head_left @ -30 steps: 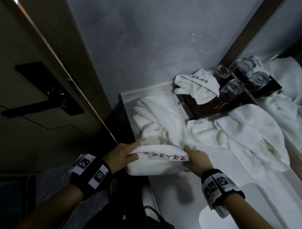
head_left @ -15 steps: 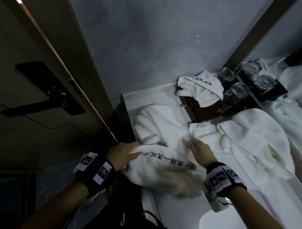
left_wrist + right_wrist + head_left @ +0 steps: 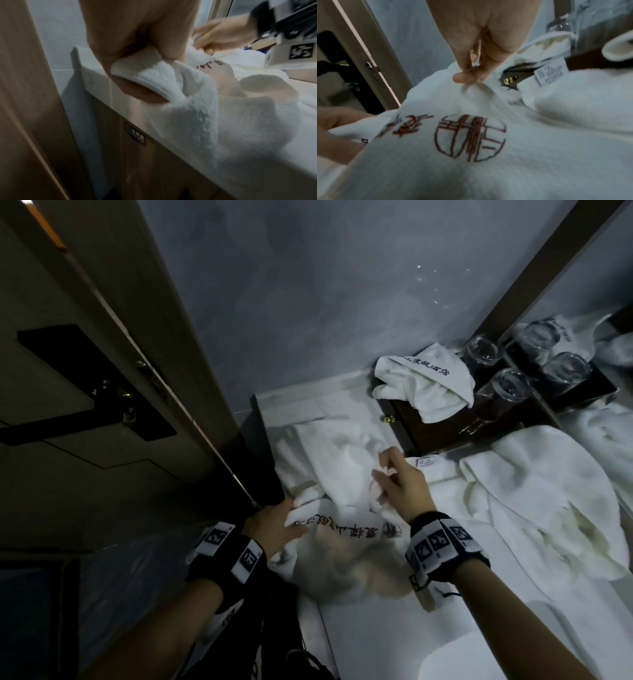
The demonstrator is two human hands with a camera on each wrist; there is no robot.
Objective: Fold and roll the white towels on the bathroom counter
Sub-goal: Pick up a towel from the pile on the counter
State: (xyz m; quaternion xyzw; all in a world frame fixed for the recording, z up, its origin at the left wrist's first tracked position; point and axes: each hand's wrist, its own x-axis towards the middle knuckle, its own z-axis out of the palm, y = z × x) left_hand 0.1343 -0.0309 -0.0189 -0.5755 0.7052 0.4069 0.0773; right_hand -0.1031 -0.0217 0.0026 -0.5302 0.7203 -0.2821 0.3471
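A white towel with red embroidered lettering (image 3: 346, 546) is lifted off the counter's near left corner and hangs slack between my hands. My left hand (image 3: 277, 525) pinches its left corner (image 3: 137, 70) between thumb and fingers. My right hand (image 3: 394, 484) pinches the towel's far edge (image 3: 474, 83) just above the round red emblem (image 3: 471, 138). More white towels lie crumpled behind it (image 3: 329, 453) and to the right (image 3: 534, 501). A folded towel with dark lettering (image 3: 424, 385) sits on the dark tray.
A dark wooden tray (image 3: 442, 429) with upturned glasses (image 3: 507, 388) stands at the back beside a mirror (image 3: 603, 302). The white counter (image 3: 376, 642) ends at a grey wall (image 3: 308, 302); a door with a black handle (image 3: 85, 392) is at the left.
The folded towel has been lifted and shaken loose. My right hand moved away from me and up, pulling the far edge; my left hand keeps its corner.
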